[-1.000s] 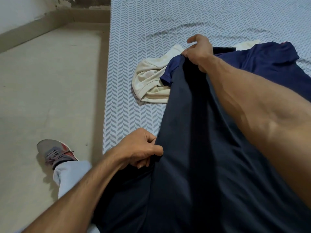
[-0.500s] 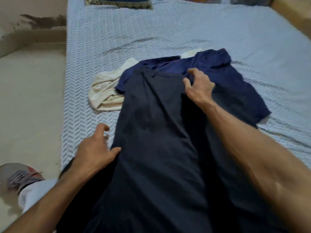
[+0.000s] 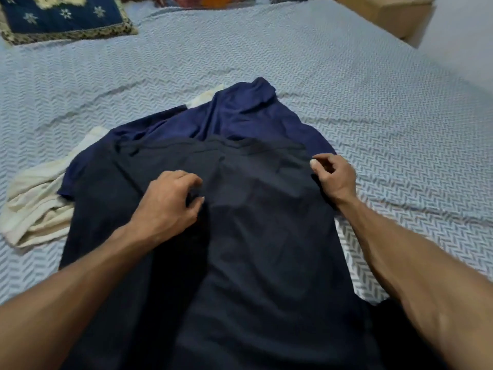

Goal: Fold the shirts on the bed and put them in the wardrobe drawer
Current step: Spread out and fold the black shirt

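Note:
A dark navy shirt (image 3: 256, 236) lies spread lengthwise on the bed, its far end away from me. My left hand (image 3: 170, 204) sits on its middle, fingers curled, pinching a fold of the cloth. At the shirt's right edge near a shoulder, my right hand (image 3: 333, 177) grips the fabric with bent fingers. A brighter blue shirt (image 3: 248, 113) lies crumpled under the far end. A cream shirt (image 3: 34, 206) is bunched at the left, partly covered by both.
The bed carries a light blue herringbone sheet (image 3: 373, 97). A dark blue patterned pillow (image 3: 64, 17) lies at the far left, and more cushions line the head end. A brown wooden piece (image 3: 394, 14) stands at the far right corner.
The view swung right, off the floor and onto the bed. My left hand went from the shirt's left edge to its middle. My right hand moved out to the right edge, and the shirt lies wider.

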